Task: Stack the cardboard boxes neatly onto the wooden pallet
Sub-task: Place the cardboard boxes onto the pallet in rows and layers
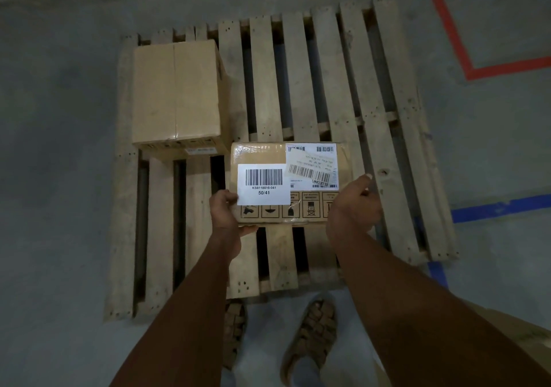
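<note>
Gripping labelled box [290, 184] over pallet [328, 88], both hands.

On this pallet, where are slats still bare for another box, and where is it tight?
Bare slats on the wooden pallet run from the plain box to the right edge, beyond the labelled box. Another bare patch lies nearer, below the plain box, left of the left hand. It is tight where the two boxes' corners nearly meet, and around the right hand.
</note>
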`<state>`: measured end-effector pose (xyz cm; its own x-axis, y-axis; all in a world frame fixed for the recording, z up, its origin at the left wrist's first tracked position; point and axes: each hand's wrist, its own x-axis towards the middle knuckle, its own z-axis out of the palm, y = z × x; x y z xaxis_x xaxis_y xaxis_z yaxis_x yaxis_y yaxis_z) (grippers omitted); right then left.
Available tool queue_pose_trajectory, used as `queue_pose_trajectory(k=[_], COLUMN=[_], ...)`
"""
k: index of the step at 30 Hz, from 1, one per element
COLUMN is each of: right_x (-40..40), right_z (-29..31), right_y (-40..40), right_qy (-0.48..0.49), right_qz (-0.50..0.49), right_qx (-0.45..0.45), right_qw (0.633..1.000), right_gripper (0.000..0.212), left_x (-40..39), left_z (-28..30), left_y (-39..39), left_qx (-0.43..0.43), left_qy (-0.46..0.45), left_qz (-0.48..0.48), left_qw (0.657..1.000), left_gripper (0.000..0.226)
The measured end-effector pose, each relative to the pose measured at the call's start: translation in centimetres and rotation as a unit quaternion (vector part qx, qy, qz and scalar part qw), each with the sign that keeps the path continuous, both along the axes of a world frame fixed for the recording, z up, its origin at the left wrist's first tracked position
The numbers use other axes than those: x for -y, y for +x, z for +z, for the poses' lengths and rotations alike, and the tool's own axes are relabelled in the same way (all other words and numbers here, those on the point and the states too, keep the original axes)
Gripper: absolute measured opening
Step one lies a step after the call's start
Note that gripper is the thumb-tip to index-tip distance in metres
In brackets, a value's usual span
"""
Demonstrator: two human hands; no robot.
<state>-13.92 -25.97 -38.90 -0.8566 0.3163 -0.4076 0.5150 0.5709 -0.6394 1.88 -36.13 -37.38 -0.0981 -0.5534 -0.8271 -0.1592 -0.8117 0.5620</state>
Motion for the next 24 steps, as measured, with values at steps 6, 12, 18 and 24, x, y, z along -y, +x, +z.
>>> queue_pose_trajectory(k=[6, 12, 18, 24], right_x=[0.1, 0.6, -0.2, 0.6], right_z=[-0.1, -0.3, 0.0, 0.6], right_y=[-0.7, -1.4, -0.8, -2.6], right_qy=[0.031, 0.013, 0.049, 0.027], right_qz=[0.081, 0.060, 0.105, 0.118], right_qx=[0.115, 0.139, 0.129, 0.169], right_qw=[0.990, 0.988, 0.985, 0.978], right_gripper=[0.071, 0.076, 0.069, 0.070], left_x=[-0.2, 0.2, 0.0, 1.1], left_z=[-0.3, -0.5, -0.8, -0.3], left_y=[-0.4, -1.0, -0.8, -2.0], left_qx=[0.004, 0.011, 0.004, -0.002], left_qy=[-0.003, -0.011, 0.011, 0.021], left_qz=[0.016, 0.024, 0.052, 0.052], left_qw=[1.000, 1.000, 0.999, 0.998], left_gripper=[0.042, 0.041, 0.026, 0.032])
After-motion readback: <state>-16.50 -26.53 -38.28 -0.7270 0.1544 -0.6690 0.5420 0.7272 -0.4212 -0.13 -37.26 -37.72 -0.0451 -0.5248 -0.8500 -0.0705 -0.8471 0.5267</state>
